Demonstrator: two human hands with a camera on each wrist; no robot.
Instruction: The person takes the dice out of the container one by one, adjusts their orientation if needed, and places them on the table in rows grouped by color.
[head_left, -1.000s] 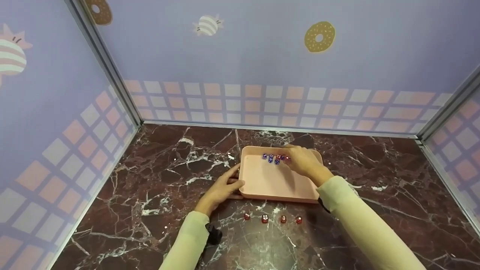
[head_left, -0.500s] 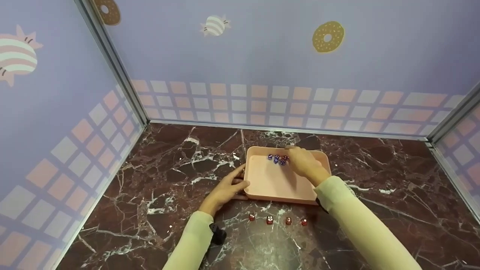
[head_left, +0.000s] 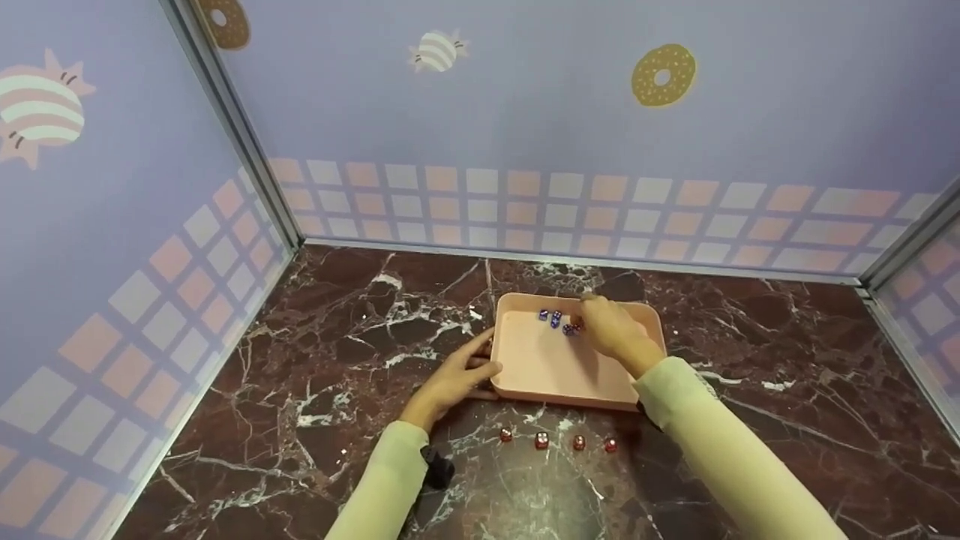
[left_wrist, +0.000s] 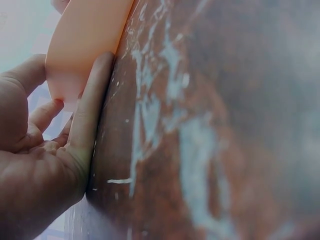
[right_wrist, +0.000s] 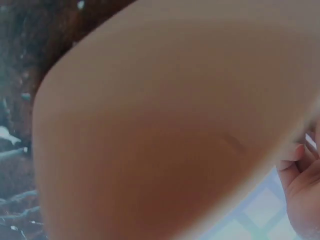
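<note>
A shallow peach tray (head_left: 559, 367) stands on the marbled table. My left hand (head_left: 454, 379) holds its left side, thumb on the rim near the front corner. In the left wrist view the fingers (left_wrist: 92, 100) lie against the outer wall of the tray (left_wrist: 87, 45), one along the table. Inside, near the back wall, lie several small blue-purple dice (head_left: 556, 321). My right hand (head_left: 611, 326) reaches down among them with bent fingers. The fingertips are hidden in the head view, and the tray wall (right_wrist: 150, 100) blocks most of the right wrist view.
Several red dice (head_left: 542, 440) sit spaced in a row on the table in front of the tray. Dark red marbled tabletop (head_left: 360, 337) surrounds the tray. Lilac printed panels (head_left: 480, 112) enclose the back and sides.
Dice beside my right hand have shifted slightly toward the tray's front, and reddish dice seen there earlier are now mostly hidden. The left hand stays on the tray. The head view has panned slightly left.
</note>
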